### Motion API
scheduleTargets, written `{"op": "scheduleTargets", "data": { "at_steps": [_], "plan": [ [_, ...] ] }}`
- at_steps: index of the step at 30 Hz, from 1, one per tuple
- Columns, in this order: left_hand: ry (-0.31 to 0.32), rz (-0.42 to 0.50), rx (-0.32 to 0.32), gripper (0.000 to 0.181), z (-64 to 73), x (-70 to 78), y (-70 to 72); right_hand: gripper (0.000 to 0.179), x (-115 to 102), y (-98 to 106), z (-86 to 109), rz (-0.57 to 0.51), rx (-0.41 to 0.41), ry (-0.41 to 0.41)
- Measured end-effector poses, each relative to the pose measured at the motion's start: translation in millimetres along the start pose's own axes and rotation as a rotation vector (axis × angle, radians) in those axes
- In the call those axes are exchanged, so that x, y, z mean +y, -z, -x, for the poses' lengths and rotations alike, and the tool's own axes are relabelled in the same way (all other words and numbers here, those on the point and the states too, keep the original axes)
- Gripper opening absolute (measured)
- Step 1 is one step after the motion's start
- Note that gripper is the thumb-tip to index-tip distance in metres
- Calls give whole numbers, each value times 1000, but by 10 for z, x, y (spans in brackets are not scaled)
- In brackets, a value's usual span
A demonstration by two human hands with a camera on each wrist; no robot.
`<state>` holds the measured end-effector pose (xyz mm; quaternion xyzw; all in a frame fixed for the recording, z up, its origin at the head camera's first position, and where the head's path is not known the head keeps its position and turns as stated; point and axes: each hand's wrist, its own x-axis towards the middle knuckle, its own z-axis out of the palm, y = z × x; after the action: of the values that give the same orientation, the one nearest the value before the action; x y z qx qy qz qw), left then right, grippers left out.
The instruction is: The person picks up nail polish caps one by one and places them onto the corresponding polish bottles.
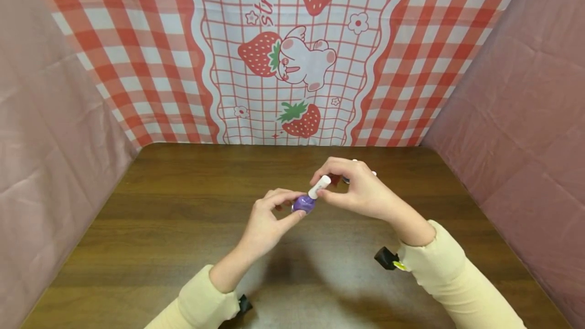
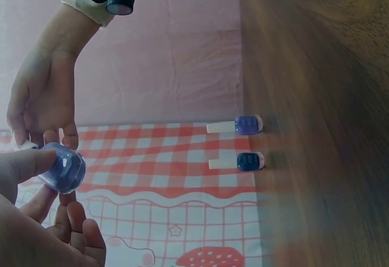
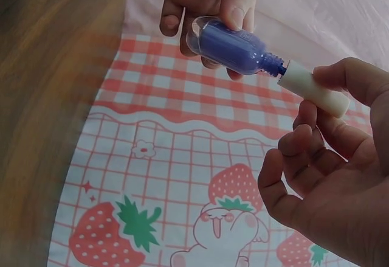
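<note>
A small bottle of purple nail polish point(image 1: 303, 204) is held tilted over the middle of the table. My left hand point(image 1: 267, 220) pinches its glass body between thumb and fingers. The white cap point(image 1: 320, 187) sits between the thumb and fingers of my right hand point(image 1: 363, 192). In the right wrist view, the cap stands slightly off the threaded neck point(image 3: 271, 65), with a short piece of purple-coated stem showing in the gap. The rest of the brush is hidden inside the bottle.
Two more nail polish bottles with white caps, one purple point(image 2: 248, 125) and one dark teal point(image 2: 250, 161), stand on the wooden table point(image 1: 183, 227); my right hand mostly hides them in the head view. A strawberry-print cloth point(image 1: 292, 65) hangs behind, with pink cloth point(image 1: 516, 90) at the sides.
</note>
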<state>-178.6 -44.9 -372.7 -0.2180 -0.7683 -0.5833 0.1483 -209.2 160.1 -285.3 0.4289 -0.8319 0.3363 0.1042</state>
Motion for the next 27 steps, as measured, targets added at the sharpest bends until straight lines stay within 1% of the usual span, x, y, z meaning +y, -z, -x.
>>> {"op": "scheduleTargets", "data": {
  "at_steps": [3, 8, 14, 21, 27],
  "plan": [
    [5, 0, -4, 28, 1, 13, -1, 19, 3, -7, -11, -12, -12, -9],
    [25, 4, -13, 28, 4, 22, 1, 17, 26, -10, -20, -78, -33, -38],
    [54, 18, -24, 28, -2, 16, 3, 18, 54, -8, -24, -132, -32, -52],
    [71, 56, -15, 30, 0, 14, -3, 18, 57, -12, -43, -138, -22, -42],
    [116, 84, -13, 30, 2, 23, -9, 17, 59, -22, -53, -135, -17, -41]
  ]
}}
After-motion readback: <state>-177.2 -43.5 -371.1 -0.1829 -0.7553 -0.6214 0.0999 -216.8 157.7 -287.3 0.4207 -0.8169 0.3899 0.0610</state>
